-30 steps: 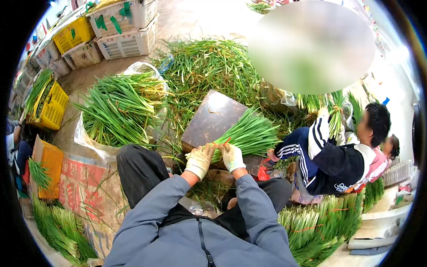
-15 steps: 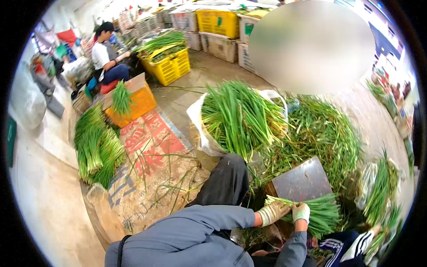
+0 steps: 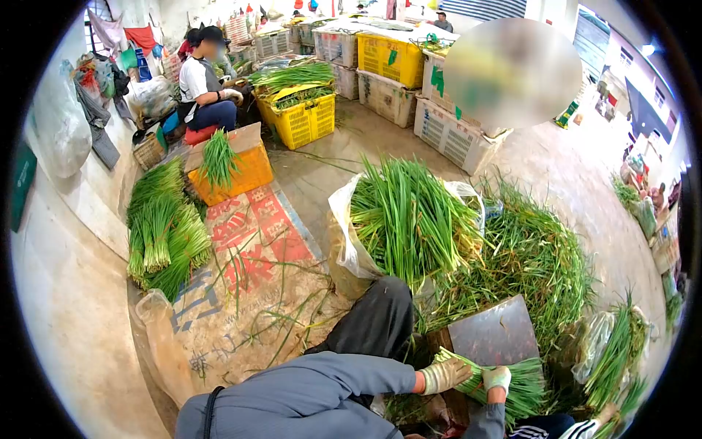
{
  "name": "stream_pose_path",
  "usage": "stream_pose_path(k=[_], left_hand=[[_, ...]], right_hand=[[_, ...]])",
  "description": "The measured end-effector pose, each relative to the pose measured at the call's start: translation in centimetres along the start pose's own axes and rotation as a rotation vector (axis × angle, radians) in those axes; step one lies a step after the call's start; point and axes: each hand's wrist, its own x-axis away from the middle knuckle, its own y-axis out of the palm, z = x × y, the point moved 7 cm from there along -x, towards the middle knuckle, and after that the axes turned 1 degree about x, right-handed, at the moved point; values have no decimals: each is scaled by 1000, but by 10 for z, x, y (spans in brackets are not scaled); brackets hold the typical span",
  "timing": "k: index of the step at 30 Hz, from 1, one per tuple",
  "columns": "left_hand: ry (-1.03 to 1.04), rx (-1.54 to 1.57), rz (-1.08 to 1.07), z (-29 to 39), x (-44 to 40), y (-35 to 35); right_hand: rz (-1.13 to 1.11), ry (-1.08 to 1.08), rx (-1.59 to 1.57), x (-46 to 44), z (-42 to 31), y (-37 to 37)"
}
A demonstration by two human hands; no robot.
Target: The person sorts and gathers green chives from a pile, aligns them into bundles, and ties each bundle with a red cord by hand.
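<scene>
A bunch of green chives (image 3: 523, 386) lies across the near edge of a dark metal-topped board (image 3: 497, 333), pale stalk ends to the left and leaves to the right. My left hand (image 3: 446, 375), in a whitish work glove, is closed over the stalk end, its fingers pressed on the stems. Just to its right, my right hand (image 3: 497, 379), also gloved, is wrapped round the middle of the bunch. The undersides of both hands are hidden.
Before my knee stands a white-lined sack (image 3: 347, 227) full of chives. Loose leaves (image 3: 545, 252) heap at its right. Sorted bunches (image 3: 164, 234) lie left, near an orange box (image 3: 232, 175). A co-worker (image 3: 205, 84) sits beside a yellow crate (image 3: 303, 124); striped sleeve (image 3: 578, 430) at lower right.
My view has tilted up, so the crates and far people show more fully and my hands appear lower. Both hands still grip the bunch, whose leaf end now slants slightly more downward in view.
</scene>
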Motion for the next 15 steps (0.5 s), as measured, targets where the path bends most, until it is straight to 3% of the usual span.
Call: stream_pose_path(k=[2, 4, 5, 7, 9, 11, 15], left_hand=[[-43, 83, -7, -7, -2, -1], [-83, 54, -56, -10, -5, -9], [-126, 22, -107, -12, -8, -13], [-162, 26, -212, -6, -21, -42], [-285, -8, -311, -6, -30, -58], [-286, -14, -274, 5, -47, -34], [-346, -30, -80, 10, -69, -25]], right_hand=[[35, -6, -68, 8, 19, 3], [-135, 110, -1197, 27, 36, 18], [-131, 119, -1199, 36, 40, 19], [-76, 126, -1619, 59, 31, 11], [-60, 92, -1713, 65, 28, 15], [-17, 94, -1634, 79, 2, -10], [-101, 101, -1695, 58, 10, 8]])
